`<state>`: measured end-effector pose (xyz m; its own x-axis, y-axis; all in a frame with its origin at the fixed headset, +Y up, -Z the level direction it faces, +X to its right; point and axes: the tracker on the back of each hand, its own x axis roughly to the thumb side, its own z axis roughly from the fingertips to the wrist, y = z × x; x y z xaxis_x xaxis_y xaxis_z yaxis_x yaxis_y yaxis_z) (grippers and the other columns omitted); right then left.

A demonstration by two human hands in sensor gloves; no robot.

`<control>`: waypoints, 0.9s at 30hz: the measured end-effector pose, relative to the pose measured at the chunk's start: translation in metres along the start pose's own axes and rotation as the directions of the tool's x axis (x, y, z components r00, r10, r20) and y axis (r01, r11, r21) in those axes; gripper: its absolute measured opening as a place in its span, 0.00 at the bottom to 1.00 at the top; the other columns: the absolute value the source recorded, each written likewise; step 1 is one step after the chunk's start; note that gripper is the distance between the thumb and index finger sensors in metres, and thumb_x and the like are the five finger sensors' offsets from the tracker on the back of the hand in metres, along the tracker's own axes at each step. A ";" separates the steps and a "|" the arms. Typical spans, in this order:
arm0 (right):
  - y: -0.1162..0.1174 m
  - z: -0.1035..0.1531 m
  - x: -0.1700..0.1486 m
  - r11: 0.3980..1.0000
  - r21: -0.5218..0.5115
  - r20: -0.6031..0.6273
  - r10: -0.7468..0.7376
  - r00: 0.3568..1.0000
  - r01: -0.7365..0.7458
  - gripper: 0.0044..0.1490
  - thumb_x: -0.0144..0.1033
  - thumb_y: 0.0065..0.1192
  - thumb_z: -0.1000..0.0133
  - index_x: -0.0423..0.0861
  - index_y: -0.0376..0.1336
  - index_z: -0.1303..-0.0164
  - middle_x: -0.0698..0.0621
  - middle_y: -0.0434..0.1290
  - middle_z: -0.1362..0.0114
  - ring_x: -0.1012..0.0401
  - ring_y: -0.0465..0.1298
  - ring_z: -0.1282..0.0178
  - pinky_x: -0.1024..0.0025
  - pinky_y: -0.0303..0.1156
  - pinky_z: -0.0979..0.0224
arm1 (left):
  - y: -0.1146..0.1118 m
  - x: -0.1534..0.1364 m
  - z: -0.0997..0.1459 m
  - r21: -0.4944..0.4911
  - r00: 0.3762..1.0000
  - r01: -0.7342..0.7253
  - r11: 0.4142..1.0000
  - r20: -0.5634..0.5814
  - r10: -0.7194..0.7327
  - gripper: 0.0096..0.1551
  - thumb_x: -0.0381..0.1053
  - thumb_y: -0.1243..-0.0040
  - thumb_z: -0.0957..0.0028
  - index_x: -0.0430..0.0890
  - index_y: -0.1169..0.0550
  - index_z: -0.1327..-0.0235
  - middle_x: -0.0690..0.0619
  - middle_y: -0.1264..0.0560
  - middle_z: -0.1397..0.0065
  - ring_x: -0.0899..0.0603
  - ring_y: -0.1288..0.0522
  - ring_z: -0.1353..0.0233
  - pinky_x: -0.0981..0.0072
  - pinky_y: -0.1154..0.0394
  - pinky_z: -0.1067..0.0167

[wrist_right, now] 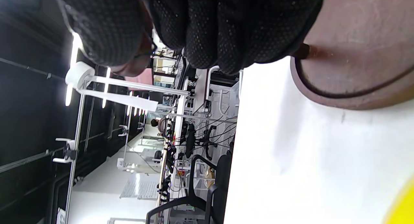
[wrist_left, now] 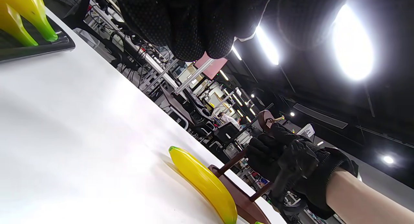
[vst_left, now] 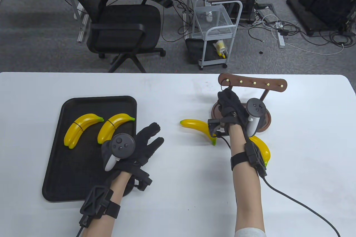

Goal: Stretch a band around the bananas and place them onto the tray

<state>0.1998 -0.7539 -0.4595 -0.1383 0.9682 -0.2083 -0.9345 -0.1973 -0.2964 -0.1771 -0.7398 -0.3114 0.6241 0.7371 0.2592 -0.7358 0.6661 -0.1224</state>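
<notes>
Two banded banana pairs (vst_left: 79, 130) (vst_left: 112, 127) lie on the black tray (vst_left: 69, 170) at the left. My left hand (vst_left: 154, 137) hovers over the tray's right edge, fingers straight and spread, holding nothing. One loose banana (vst_left: 194, 125) lies mid-table, and another (vst_left: 262, 148) is partly hidden under my right forearm. My right hand (vst_left: 225, 94) reaches up to the leftmost peg (wrist_left: 278, 119) of the wooden rack (vst_left: 258, 82). Its curled fingers (wrist_right: 210, 23) pinch a thin black rubber band (wrist_right: 147, 52) that hangs from that peg.
The rack's round brown base (vst_left: 267, 121) stands just behind the loose bananas. Several brass pegs along the bar are bare. Behind the table's far edge are an office chair (vst_left: 119, 25) and a white cart (vst_left: 217, 31).
</notes>
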 end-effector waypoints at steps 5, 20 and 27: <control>0.006 -0.005 -0.006 0.997 -0.006 -0.040 -0.081 0.996 0.080 0.40 0.49 0.63 0.41 0.40 0.59 0.23 0.40 0.70 0.26 0.44 0.75 0.32 0.50 0.74 0.35 | -0.002 0.000 0.000 -0.010 1.000 0.004 1.000 -0.005 -0.004 0.36 0.64 0.44 0.37 0.53 0.37 0.19 0.52 0.33 0.15 0.39 0.29 0.19 0.46 0.34 0.22; 0.006 -0.012 -0.008 0.976 -0.037 -0.076 -0.218 0.973 0.215 0.25 0.46 0.63 0.40 0.46 0.68 0.37 0.49 0.79 0.38 0.52 0.81 0.42 0.54 0.77 0.41 | -0.003 0.000 0.000 -0.026 1.000 0.004 1.000 -0.007 -0.005 0.36 0.64 0.45 0.37 0.53 0.37 0.19 0.52 0.33 0.15 0.39 0.29 0.19 0.46 0.34 0.22; -0.004 -0.005 0.000 0.987 -0.053 -0.028 -0.156 0.987 0.155 0.24 0.46 0.62 0.39 0.45 0.69 0.39 0.49 0.80 0.41 0.53 0.81 0.45 0.54 0.77 0.43 | -0.004 0.001 0.000 -0.028 1.000 0.008 1.000 -0.003 -0.008 0.36 0.64 0.45 0.37 0.53 0.37 0.19 0.52 0.32 0.15 0.39 0.29 0.19 0.46 0.34 0.22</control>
<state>0.2052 -0.7543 -0.4630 0.0187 0.9825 -0.1853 -0.9259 -0.0529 -0.3740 -0.1736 -0.7412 -0.3110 0.6306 0.7322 0.2575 -0.7231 0.6747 -0.1476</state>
